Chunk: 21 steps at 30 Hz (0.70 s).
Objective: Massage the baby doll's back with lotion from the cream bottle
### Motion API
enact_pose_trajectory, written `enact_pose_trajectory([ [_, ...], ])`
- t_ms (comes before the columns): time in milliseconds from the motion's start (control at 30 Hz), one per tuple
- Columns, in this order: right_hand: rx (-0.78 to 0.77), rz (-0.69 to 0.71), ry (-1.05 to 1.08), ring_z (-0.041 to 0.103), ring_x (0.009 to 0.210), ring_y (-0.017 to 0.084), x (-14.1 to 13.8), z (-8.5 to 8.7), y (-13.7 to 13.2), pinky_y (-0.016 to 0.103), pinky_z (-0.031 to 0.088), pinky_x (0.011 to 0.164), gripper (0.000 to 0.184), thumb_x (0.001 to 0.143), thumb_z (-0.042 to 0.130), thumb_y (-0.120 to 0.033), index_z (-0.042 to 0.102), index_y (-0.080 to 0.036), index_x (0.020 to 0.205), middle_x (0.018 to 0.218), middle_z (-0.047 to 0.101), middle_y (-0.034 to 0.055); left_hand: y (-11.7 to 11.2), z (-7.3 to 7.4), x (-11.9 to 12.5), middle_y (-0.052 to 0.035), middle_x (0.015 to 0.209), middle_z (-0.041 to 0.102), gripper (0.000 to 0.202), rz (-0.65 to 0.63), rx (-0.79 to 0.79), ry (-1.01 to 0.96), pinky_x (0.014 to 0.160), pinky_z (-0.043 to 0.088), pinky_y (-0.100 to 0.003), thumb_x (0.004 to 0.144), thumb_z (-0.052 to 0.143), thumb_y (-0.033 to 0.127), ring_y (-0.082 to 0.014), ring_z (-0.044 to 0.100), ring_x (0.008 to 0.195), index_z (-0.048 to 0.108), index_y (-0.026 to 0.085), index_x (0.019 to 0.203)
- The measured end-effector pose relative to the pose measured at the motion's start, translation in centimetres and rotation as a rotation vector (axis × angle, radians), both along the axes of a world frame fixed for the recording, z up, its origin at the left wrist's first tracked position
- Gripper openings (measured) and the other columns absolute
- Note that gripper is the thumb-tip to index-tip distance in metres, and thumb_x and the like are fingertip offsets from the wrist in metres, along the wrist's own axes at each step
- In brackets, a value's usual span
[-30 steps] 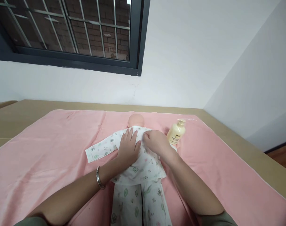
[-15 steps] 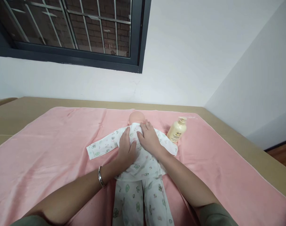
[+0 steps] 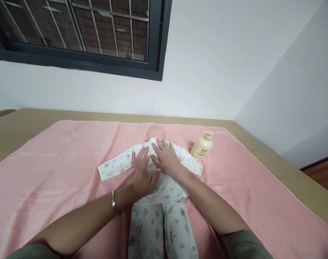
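A baby doll [image 3: 155, 133] lies on a pink sheet, its bald head toward the wall and no facial features showing. It wears a white printed top [image 3: 166, 190] with the sleeves spread sideways, and matching trousers [image 3: 150, 226]. My left hand [image 3: 144, 174] rests on the left part of the top, fingers spread and thumb out. Flat on the upper middle of the top lies my right hand [image 3: 166, 158], its fingers apart. Neither hand grips anything. A pale yellow pump bottle [image 3: 203, 146] stands close to the doll's right-hand sleeve.
The pink sheet [image 3: 72, 151] covers most of a tan table or bed surface [image 3: 263, 151]. Behind it rises a white wall [image 3: 201, 72] with a dark-framed, barred window [image 3: 99, 32] at upper left. Another wall meets it at the right.
My right hand has shifted slightly left toward the middle of the doll's top. My left hand has spread its fingers wider and moved a little left. The view has tilted slightly.
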State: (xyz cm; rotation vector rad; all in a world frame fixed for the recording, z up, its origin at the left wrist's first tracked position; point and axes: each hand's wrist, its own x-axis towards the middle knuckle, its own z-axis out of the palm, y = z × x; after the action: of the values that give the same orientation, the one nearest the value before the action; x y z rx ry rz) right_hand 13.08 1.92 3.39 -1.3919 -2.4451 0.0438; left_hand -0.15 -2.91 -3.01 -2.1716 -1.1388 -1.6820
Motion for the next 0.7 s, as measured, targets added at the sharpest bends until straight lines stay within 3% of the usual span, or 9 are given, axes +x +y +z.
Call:
enact_pose_trajectory([
  [167,0.119,-0.044,0.083,0.024,0.145,0.03,0.1,0.1,0.0,0.052,0.018,0.116,0.051,0.098,0.042,-0.034,0.042,-0.012,0.144,0.157,0.03,0.0179,0.0,-0.1,-0.2,-0.0141,0.158,0.025,0.073,-0.009,0.043,0.048,0.114,0.011,-0.069,0.091,0.043,0.026,-0.0339,0.028,0.145,0.0,0.033,0.15],
  [300,-0.003,0.031,-0.008,0.025,0.145,0.032,0.1,0.0,-0.1,0.056,0.018,0.115,0.05,0.098,0.043,-0.039,0.045,-0.016,0.142,0.156,0.033,0.0163,0.1,-0.2,-0.2,-0.014,0.157,0.026,0.071,-0.013,0.032,0.03,0.114,0.011,-0.069,0.092,0.041,0.026,-0.033,0.03,0.144,0.0,0.033,0.15],
  [467,0.042,0.041,0.024,0.018,0.147,0.032,0.2,0.1,0.2,0.055,0.017,0.116,0.053,0.099,0.042,-0.041,0.041,-0.016,0.145,0.159,0.025,0.0165,0.1,-0.3,-0.1,-0.0169,0.155,0.029,0.068,-0.019,0.028,0.018,0.114,0.012,-0.069,0.093,0.04,0.025,-0.0329,0.031,0.144,0.002,0.029,0.149],
  [567,0.023,0.082,0.024,0.019,0.147,0.032,0.6,-0.3,0.0,0.056,0.02,0.115,0.052,0.098,0.043,-0.039,0.042,-0.016,0.144,0.157,0.029,0.0163,0.5,-0.3,0.1,-0.0213,0.151,0.032,0.063,0.02,-0.08,-0.061,0.114,0.013,-0.069,0.096,0.039,0.029,-0.0339,0.03,0.144,0.007,0.022,0.15],
  [700,0.176,0.02,0.238,0.031,0.141,0.03,1.6,-1.8,-3.0,0.054,0.029,0.112,0.046,0.093,0.042,-0.024,0.047,-0.015,0.137,0.151,0.038,0.018,1.0,-0.6,0.1,-0.0229,0.148,0.036,0.056,0.071,-0.288,-0.145,0.112,0.016,-0.072,0.099,0.032,0.036,-0.0347,0.027,0.145,0.016,0.017,0.149],
])
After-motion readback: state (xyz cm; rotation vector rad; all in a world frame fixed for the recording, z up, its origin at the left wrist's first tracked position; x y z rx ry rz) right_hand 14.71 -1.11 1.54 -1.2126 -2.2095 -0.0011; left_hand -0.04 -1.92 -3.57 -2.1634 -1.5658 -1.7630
